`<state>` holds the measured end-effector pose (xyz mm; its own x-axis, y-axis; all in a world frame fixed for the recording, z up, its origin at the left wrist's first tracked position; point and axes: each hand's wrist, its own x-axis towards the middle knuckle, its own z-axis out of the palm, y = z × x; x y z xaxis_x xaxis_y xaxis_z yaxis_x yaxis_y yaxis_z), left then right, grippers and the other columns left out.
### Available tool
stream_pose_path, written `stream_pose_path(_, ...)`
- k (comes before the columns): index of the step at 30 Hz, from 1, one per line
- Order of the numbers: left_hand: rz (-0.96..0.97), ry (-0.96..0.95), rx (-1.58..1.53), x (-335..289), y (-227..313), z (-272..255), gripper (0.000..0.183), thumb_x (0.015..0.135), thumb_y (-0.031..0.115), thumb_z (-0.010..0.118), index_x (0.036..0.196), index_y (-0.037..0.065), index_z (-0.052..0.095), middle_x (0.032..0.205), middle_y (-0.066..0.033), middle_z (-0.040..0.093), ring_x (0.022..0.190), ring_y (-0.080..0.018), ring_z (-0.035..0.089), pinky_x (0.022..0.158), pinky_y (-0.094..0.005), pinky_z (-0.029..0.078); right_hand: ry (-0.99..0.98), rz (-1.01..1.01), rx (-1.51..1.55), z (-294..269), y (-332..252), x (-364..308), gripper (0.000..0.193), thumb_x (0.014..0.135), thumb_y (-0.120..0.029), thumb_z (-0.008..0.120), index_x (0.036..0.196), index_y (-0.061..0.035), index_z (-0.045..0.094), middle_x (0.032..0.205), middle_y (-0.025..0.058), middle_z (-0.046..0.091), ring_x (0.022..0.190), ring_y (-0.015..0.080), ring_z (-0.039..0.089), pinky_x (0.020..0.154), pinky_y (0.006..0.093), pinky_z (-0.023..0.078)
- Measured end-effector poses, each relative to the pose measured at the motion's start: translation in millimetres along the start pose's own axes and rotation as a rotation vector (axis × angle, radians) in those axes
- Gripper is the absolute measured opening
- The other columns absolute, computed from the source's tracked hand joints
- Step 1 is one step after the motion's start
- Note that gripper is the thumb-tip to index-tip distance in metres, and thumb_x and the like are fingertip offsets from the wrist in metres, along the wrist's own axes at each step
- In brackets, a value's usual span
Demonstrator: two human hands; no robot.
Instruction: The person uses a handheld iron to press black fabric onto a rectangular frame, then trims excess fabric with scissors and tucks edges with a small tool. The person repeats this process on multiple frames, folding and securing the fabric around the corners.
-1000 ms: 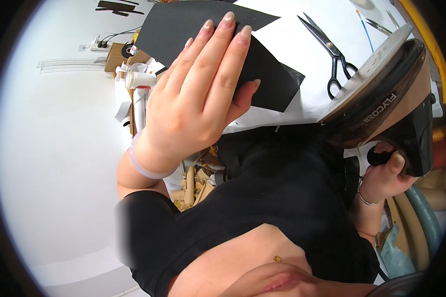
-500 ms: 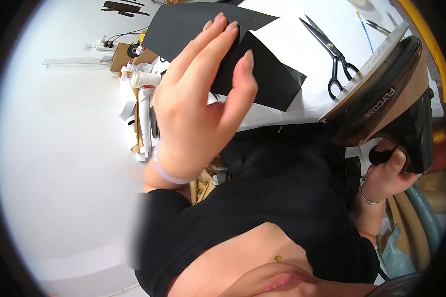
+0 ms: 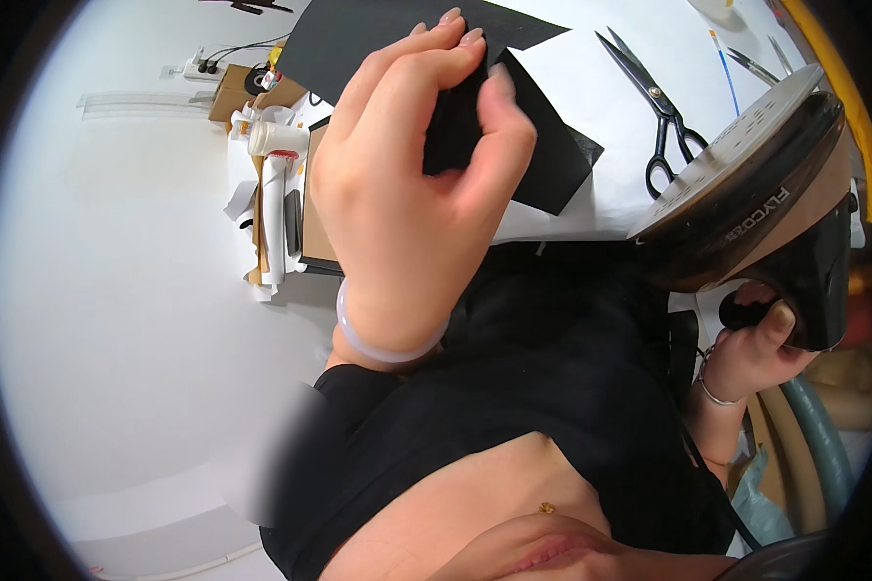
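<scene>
Right hand (image 3: 761,356) grips the iron (image 3: 736,237), soleplate (image 3: 746,140) tilted up; left hand (image 3: 412,184) curls over black sheeting (image 3: 543,150) on the white worktop (image 3: 576,82) (pinching it or not, I can't tell), scissors (image 3: 664,121) lying nearby.

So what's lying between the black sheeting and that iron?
In the head view, a pair of scissors appears between the black sheeting and the iron, lying on a white surface. The right hand holds the iron.
</scene>
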<state>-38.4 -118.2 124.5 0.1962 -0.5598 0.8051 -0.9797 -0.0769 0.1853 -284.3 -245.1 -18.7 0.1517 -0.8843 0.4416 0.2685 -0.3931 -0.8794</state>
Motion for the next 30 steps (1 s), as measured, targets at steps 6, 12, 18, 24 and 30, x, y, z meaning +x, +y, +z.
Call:
stream_pose_path(6,-0.005,-0.035,0.145,1,4,0,0.018,0.082,-0.007,0.070,0.098,-0.004,0.075,0.108,-0.0149,0.077,0.106,-0.0240,0.073,0.092,-0.0312,0.055,-0.014,0.014,0.010,1,0,0,0.039,0.099,-0.037,0.072,0.101,-0.0008,0.058,0.081,0.0080,0.062,0.072,0.0173,0.060,0.063,0.0294,0.050)
stream_pose_path(12,-0.079,-0.066,0.113,6,24,1,0.018,0.081,-0.009,0.069,0.098,-0.005,0.074,0.108,-0.0167,0.076,0.105,-0.0250,0.073,0.094,-0.0310,0.055,-0.109,-0.028,-0.026,-12,13,-1,0.047,0.099,-0.042,0.070,0.117,-0.0014,0.055,0.089,0.0087,0.068,0.077,0.0164,0.066,0.065,0.0263,0.053)
stream_pose_path(18,-0.191,0.037,-0.016,4,32,8,0.016,0.082,-0.010,0.070,0.097,-0.006,0.074,0.107,-0.0177,0.076,0.104,-0.0256,0.074,0.093,-0.0311,0.056,-0.001,-0.005,0.014,0,8,-3,0.041,0.099,-0.039,0.071,0.104,-0.0008,0.057,0.083,0.0083,0.063,0.072,0.0173,0.061,0.064,0.0286,0.050)
stream_pose_path(24,-0.115,-0.026,0.164,4,20,6,0.021,0.080,-0.012,0.066,0.099,-0.007,0.074,0.109,-0.0186,0.076,0.106,-0.0261,0.074,0.094,-0.0317,0.056,-0.086,-0.034,-0.024,-9,12,-2,0.041,0.100,-0.039,0.070,0.111,-0.0018,0.056,0.088,0.0089,0.066,0.075,0.0170,0.064,0.064,0.0269,0.052)
stream_pose_path(30,-0.165,0.018,0.118,7,32,9,0.015,0.082,-0.010,0.070,0.097,-0.006,0.073,0.106,-0.0179,0.076,0.104,-0.0256,0.074,0.094,-0.0318,0.056,0.011,-0.009,-0.019,3,3,0,0.040,0.099,-0.038,0.071,0.096,-0.0002,0.058,0.080,0.0081,0.062,0.069,0.0174,0.059,0.063,0.0292,0.048)
